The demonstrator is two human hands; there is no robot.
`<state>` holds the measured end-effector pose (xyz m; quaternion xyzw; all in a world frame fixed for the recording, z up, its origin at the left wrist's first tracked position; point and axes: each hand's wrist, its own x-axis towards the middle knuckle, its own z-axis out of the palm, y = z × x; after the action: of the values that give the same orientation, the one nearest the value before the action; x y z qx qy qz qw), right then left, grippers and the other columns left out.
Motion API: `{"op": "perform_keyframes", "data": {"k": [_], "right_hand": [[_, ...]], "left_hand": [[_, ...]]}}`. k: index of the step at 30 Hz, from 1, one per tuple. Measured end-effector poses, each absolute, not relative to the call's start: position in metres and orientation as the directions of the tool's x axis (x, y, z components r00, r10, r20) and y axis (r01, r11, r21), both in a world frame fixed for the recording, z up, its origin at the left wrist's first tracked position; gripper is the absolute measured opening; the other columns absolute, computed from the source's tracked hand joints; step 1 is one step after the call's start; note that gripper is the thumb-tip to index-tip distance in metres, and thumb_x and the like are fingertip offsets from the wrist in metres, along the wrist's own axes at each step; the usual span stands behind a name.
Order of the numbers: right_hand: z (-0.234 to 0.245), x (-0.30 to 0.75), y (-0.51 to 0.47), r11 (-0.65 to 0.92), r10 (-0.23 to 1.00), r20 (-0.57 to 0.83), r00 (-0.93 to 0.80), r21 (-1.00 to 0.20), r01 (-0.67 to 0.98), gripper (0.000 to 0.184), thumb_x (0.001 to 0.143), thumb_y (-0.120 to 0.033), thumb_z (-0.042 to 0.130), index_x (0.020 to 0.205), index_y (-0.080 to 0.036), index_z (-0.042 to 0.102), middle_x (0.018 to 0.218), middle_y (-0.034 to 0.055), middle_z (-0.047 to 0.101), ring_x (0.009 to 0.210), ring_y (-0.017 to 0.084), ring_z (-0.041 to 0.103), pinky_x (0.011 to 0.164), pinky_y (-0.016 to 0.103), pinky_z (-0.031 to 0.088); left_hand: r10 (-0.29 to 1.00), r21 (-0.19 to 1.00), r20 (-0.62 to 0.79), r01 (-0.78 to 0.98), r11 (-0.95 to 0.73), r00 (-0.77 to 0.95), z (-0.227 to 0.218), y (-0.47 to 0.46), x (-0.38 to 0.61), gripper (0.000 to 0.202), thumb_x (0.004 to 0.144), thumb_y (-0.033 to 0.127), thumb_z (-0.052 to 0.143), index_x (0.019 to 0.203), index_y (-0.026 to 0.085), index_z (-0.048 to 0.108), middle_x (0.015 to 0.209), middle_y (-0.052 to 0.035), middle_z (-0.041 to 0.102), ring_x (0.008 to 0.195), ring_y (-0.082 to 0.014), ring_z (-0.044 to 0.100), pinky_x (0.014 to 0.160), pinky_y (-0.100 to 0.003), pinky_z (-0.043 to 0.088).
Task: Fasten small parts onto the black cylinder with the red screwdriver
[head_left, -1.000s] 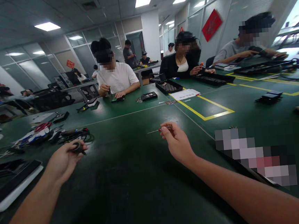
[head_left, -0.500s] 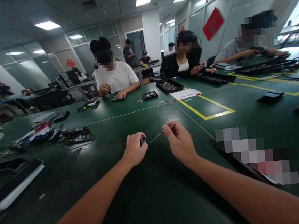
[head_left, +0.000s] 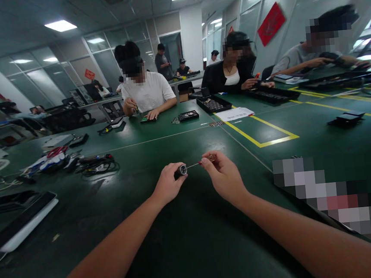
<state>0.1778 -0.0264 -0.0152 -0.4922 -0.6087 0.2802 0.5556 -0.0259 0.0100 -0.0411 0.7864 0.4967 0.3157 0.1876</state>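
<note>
My left hand (head_left: 169,184) is closed around a small black cylinder (head_left: 182,170) with a silvery ring at its open end, which faces right and toward me. Between the fingers of my right hand (head_left: 223,174) is a screwdriver (head_left: 203,160) with a clear handle, reddish at the collar. Its thin metal shaft points left and its tip reaches the cylinder's ringed end; whether it is inside cannot be made out. Both hands are held over the green table (head_left: 188,242).
Tangled cables (head_left: 97,165) and a black-and-white device (head_left: 24,222) lie to the left. Black trays (head_left: 214,104) and a paper sheet (head_left: 233,114) are across the table, beside yellow tape (head_left: 279,141). Co-workers sit opposite. A blurred-out item (head_left: 326,191) lies right of my arm.
The cylinder has turned so its ringed end faces more toward the screwdriver. The shaft has swung up to near level and its tip has come to that end. The view has shifted slightly.
</note>
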Motion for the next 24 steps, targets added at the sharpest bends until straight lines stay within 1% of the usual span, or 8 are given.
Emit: {"op": "perform_keyframes", "data": {"k": [4,7,12,15,20,24], "right_hand": [[-0.0152,0.1778,-0.0261,0.351,0.913,0.399,0.082,-0.874,0.336,0.021,0.095,-0.042,0.058,0.102,-0.023,0.065,0.093,0.0050,0.073,0.084,0.023,0.068,0.078,0.038,0.051],[-0.0148,0.1782,-0.0261,0.335,0.917,0.388,0.093,-0.875,0.350,0.022,0.095,-0.042,0.059,0.104,-0.023,0.065,0.093,0.0054,0.073,0.084,0.023,0.069,0.078,0.039,0.051],[-0.0154,0.1787,-0.0261,0.345,0.914,0.393,0.099,-0.882,0.322,0.024,0.094,-0.044,0.060,0.104,-0.022,0.065,0.091,0.0058,0.073,0.082,0.023,0.068,0.077,0.038,0.051],[-0.0148,0.1785,-0.0264,0.342,0.918,0.385,0.093,-0.890,0.303,0.026,0.093,-0.045,0.061,0.103,-0.022,0.065,0.089,0.0055,0.073,0.080,0.023,0.068,0.076,0.038,0.051],[-0.0123,0.1786,-0.0266,0.355,0.905,0.409,0.118,-0.878,0.322,0.024,0.093,-0.043,0.061,0.101,-0.021,0.066,0.086,0.0042,0.072,0.077,0.021,0.067,0.074,0.036,0.050],[-0.0126,0.1789,-0.0265,0.345,0.914,0.394,0.099,-0.882,0.321,0.023,0.095,-0.043,0.059,0.098,-0.021,0.066,0.080,0.0028,0.071,0.074,0.021,0.068,0.070,0.034,0.049]], "left_hand": [[0.884,0.620,0.321,0.631,-0.467,0.339,-0.0395,0.0086,-0.0273,0.032,0.090,0.021,0.067,0.122,0.026,0.066,0.112,-0.0046,0.069,0.111,-0.0256,0.060,0.103,-0.044,0.045],[0.881,0.632,0.321,0.615,-0.472,0.347,-0.0388,0.0084,-0.0279,0.033,0.090,0.021,0.067,0.123,0.026,0.066,0.116,-0.0046,0.070,0.113,-0.0262,0.061,0.103,-0.045,0.045],[0.885,0.639,0.314,0.613,-0.464,0.343,-0.0375,0.0076,-0.0269,0.036,0.089,0.019,0.069,0.124,0.026,0.067,0.122,-0.0061,0.070,0.117,-0.0276,0.060,0.107,-0.047,0.044],[0.878,0.632,0.321,0.610,-0.477,0.355,-0.0378,0.0079,-0.0265,0.036,0.089,0.019,0.070,0.124,0.026,0.067,0.123,-0.0060,0.070,0.117,-0.0270,0.060,0.107,-0.046,0.044],[0.875,0.636,0.330,0.603,-0.483,0.353,-0.0376,0.0078,-0.0264,0.036,0.088,0.018,0.071,0.124,0.025,0.068,0.123,-0.0060,0.070,0.117,-0.0262,0.061,0.107,-0.045,0.044],[0.884,0.646,0.329,0.603,-0.468,0.333,-0.0366,0.0073,-0.0271,0.035,0.089,0.019,0.070,0.124,0.024,0.067,0.123,-0.0063,0.070,0.117,-0.0264,0.061,0.106,-0.045,0.044]]}}
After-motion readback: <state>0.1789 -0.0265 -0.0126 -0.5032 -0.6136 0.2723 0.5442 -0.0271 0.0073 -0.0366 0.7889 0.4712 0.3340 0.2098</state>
